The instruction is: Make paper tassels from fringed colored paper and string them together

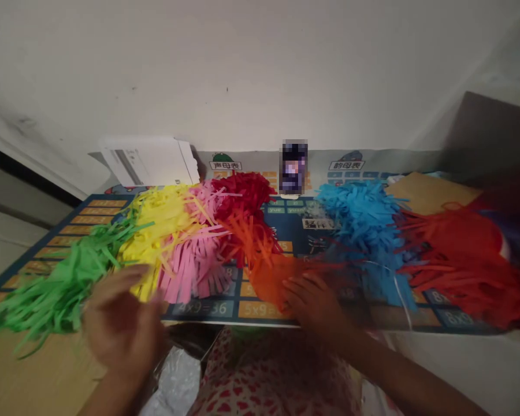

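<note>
Bundles of cut paper fringe lie across a printed blue mat [260,306]: green [56,283], yellow [160,225], pink [197,260], dark red [242,196], orange [264,260], blue [359,219] and red [459,260]. My left hand [121,323] hovers blurred over the near edge, between the green and pink fringe, fingers spread. My right hand [316,303] lies flat on the orange paper at the mat's front edge, fingers stretched out.
A white paper box [149,159] leans against the wall at the back left. A phone [293,166] stands at the back centre. Brown paper [424,193] lies behind the blue fringe. A dark board [489,136] stands at the right.
</note>
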{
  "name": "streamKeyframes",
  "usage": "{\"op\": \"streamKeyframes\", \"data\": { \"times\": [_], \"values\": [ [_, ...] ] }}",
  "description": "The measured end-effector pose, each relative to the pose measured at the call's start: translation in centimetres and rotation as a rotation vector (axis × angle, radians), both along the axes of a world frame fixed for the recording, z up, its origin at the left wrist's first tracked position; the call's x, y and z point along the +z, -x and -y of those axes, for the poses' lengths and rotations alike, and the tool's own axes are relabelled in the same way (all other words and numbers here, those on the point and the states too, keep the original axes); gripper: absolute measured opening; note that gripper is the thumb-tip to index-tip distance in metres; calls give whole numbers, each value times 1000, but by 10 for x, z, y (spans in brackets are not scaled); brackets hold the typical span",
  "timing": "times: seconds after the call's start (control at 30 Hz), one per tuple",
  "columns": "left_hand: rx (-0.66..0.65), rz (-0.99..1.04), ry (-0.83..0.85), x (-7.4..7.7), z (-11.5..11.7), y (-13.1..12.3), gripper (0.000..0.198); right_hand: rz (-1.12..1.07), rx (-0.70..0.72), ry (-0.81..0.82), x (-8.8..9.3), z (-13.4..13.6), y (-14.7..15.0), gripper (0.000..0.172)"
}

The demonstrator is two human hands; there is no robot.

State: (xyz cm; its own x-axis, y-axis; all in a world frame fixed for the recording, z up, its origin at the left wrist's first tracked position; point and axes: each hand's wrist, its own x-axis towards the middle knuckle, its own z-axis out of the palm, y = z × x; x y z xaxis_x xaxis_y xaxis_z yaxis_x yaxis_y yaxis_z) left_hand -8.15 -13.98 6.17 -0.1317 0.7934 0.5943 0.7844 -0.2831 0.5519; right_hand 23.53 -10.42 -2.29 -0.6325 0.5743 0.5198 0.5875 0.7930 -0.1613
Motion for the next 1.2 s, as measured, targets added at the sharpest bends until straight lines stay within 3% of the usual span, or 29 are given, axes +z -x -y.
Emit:
{"op": "streamKeyframes", "data": {
  "times": [0.07, 0.1, 0.17, 0.27, 0.4, 0.5, 0.63, 0.7, 0.8, 0.9, 1.03, 1.2],
  "values": [
    [-529, -256, 134, 0, 3, -47, 57, 17, 15, 20, 0, 3, 2, 25],
    [-719, -365, 243, -2, -1, -70, 62, 15, 25, 27, 0, 5, 3, 22],
    [-926, -522, 352, -14, -16, -105, 82, 4, 34, 36, 1, 8, 3, 16],
    [-892, -646, 450, -41, -37, -123, 96, 24, 6, 45, 1, 11, -2, 18],
    [-769, -699, 478, -62, -44, -112, 59, 7, -62, 3, 3, 13, -10, 30],
    [-738, -634, 472, -55, -45, -104, 40, -59, -140, -15, 10, 23, -5, 34],
    [-654, -417, 523, -34, -55, -101, 33, -44, 121, 137, 18, 36, 29, 26],
    [-598, -361, 533, -26, -60, -99, 35, 44, 163, 186, 19, 31, 50, 24],
    [-554, -355, 474, -20, -63, -96, 36, 171, -21, 186, 20, 12, 71, 29],
    [-521, -410, 357, -21, -63, -95, 34, 247, -301, 335, 23, -3, 71, 31],
    [-503, -510, 172, -31, -62, -104, 32, 264, -621, 448, 25, -6, 32, 40],
    [-521, -651, 203, -48, -55, -122, 29, 38, -828, 207, 29, -1, -96, 66]
  ]
}}
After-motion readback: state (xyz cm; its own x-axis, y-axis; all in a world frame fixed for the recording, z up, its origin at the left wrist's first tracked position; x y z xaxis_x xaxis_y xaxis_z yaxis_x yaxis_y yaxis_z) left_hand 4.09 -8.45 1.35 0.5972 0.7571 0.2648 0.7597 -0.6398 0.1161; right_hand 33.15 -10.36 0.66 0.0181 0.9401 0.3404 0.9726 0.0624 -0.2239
